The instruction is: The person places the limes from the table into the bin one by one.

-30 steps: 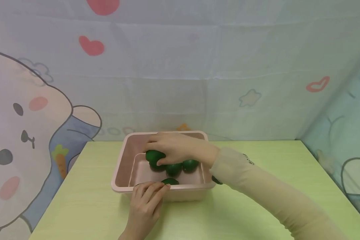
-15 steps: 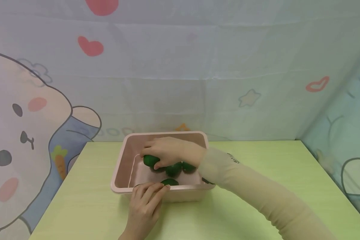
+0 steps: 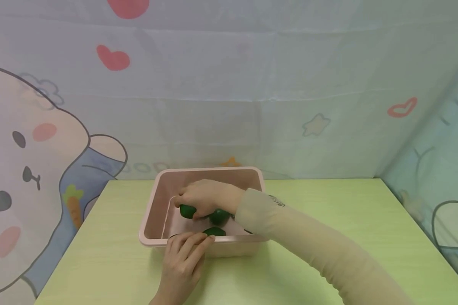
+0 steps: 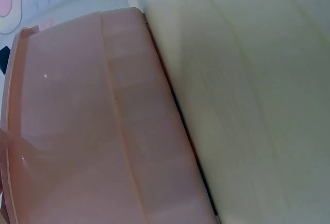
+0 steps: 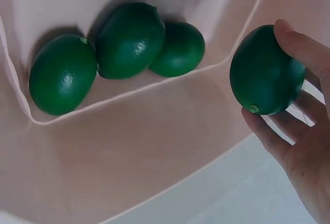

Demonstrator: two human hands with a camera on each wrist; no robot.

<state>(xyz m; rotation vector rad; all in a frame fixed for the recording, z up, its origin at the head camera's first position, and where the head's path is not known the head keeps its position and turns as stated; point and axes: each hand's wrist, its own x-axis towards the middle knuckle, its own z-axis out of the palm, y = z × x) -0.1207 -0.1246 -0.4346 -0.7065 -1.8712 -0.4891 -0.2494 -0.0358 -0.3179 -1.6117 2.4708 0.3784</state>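
Observation:
A pink plastic basin (image 3: 242, 239) holds several dark green limes. My right hand (image 3: 204, 197) reaches inside it and grips one lime (image 5: 265, 72) between thumb and fingers, near the left side of the basin. In the right wrist view, the held lime is above the floor, while a lime (image 5: 63, 74), another lime (image 5: 131, 41) and a third lime (image 5: 178, 49) lie in a row along the wall. Curled over the front rim, my left hand (image 3: 183, 262) holds the basin. One lime (image 3: 215, 231) shows just behind that rim, near the left fingertips.
The basin stands on a pale green table (image 3: 328, 220), toward its far edge. Behind it hangs a cloth backdrop (image 3: 213, 84) with printed hearts and a cartoon animal. The right sleeve (image 3: 309, 245) crosses over the basin's right rim.
My right hand has moved left and lower into the basin with the lime in its grip. The left hand keeps its place on the front rim.

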